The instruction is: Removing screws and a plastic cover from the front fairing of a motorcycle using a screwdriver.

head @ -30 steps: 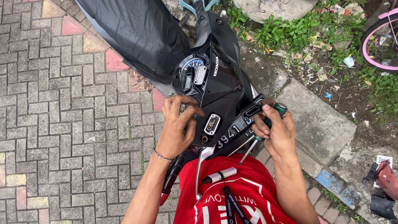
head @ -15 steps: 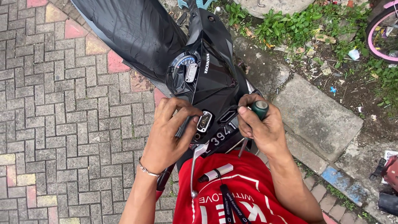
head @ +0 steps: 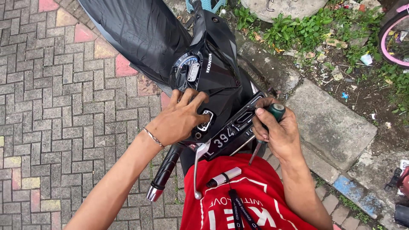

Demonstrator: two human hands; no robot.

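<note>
Screwdriver [head: 272, 117] in right hand [head: 277, 132] — upright

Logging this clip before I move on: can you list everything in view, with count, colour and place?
motorcycle front cover: one, black, upper centre, under the left hand.
seat: one, black, top left.
number plate: one, black with white characters, centre, between the hands.
handlebar grip: one, black with a silver end, lower centre.
brake lever: one, silver, beside the grip.
screwdriver: one, green handle, in the right hand.
brick paving: grey with red and yellow blocks, left.
weeds: green, top right.
bicycle wheel: one, pink rim, top right edge.
red shirt: one, bottom centre.
bracelet: one, thin, left wrist.
left hand: pressed flat on the cover.
right hand: closed round the screwdriver.
</note>
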